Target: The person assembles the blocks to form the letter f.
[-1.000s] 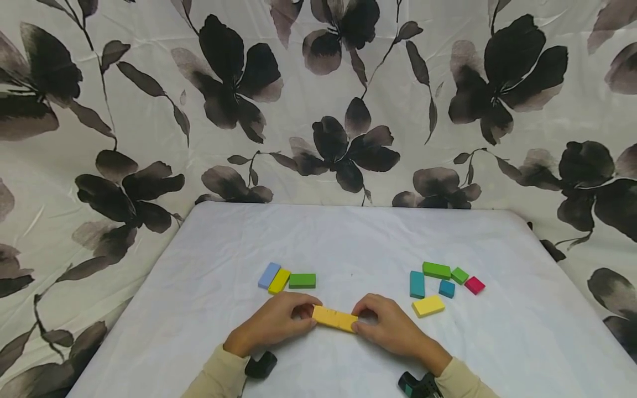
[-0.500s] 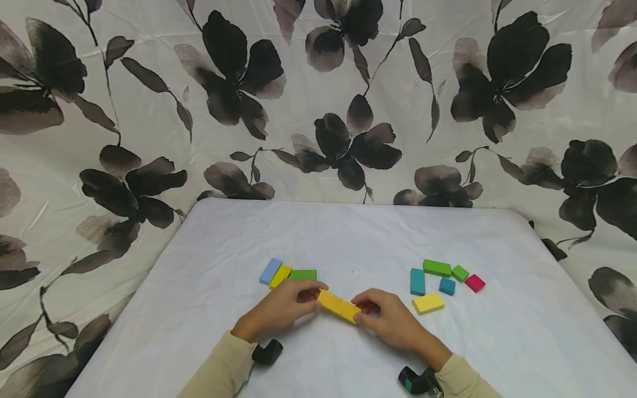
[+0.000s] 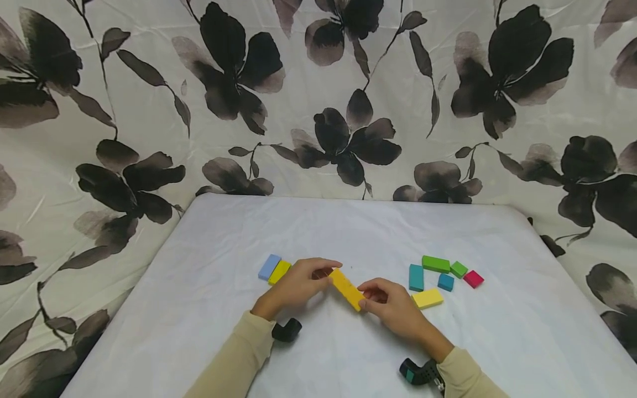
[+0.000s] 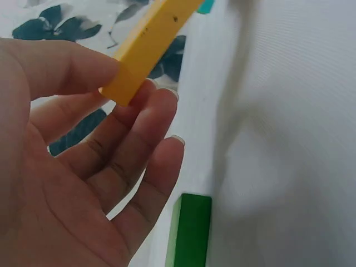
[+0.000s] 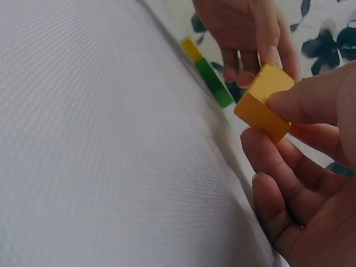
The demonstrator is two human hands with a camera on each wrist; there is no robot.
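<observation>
Above the white tabletop, both hands pinch a long orange-yellow block [image 3: 346, 289], one at each end. My left hand [image 3: 301, 282] has its thumb and fingers on the far end; its other fingers bend loosely below, as the left wrist view shows. At the near end, my right hand [image 3: 395, 309] pinches the same block [image 5: 256, 114] between thumb and fingertips. In the head view the block slants from upper left to lower right. A green block [image 4: 190, 233] lies under the left hand, hidden from the head view.
Left of the hands lie a light blue block [image 3: 269, 266] and a yellow block [image 3: 280, 272]. To the right are a green block [image 3: 435, 263], a teal block [image 3: 416, 277], a small green one [image 3: 458, 269], a blue one [image 3: 445, 282], a red one [image 3: 473, 278] and another yellow block [image 3: 427, 299].
Both hands have moved away from me with the block, the left one farther and to the right. The block has turned to a steeper slant. The left hand now covers the green block behind it.
</observation>
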